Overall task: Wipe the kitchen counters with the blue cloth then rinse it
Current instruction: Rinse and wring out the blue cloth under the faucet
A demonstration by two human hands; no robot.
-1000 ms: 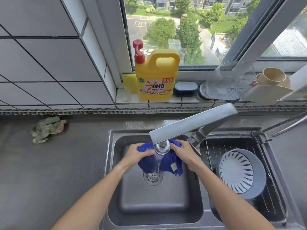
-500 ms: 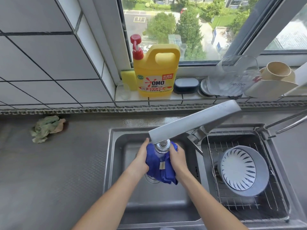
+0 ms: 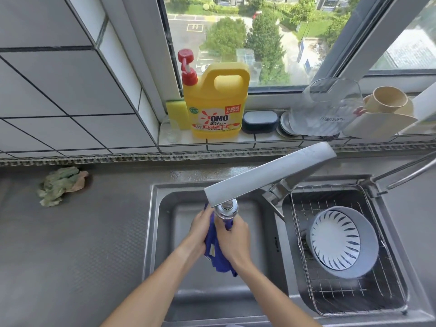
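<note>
The blue cloth [image 3: 215, 254] is bunched between both my hands over the left sink basin [image 3: 165, 234], right under the spout of the grey faucet [image 3: 266, 175]. My left hand [image 3: 200, 228] grips the cloth from the left and my right hand [image 3: 232, 239] grips it from the right, palms pressed close together. A tail of the cloth hangs below my hands. The water stream is hidden behind the faucet head and my hands.
A wire rack [image 3: 368, 296] with a grey-rimmed bowl [image 3: 342, 241] fills the right basin. A crumpled green rag [image 3: 60, 185] lies on the steel counter [image 3: 70, 256] at left. On the sill stand a yellow detergent jug [image 3: 215, 102], a sponge [image 3: 174, 112] and cups [image 3: 387, 100].
My hands have closed in together, squeezing the cloth from a spread shape into a narrow bunch under the faucet. The view has tilted slightly downward.
</note>
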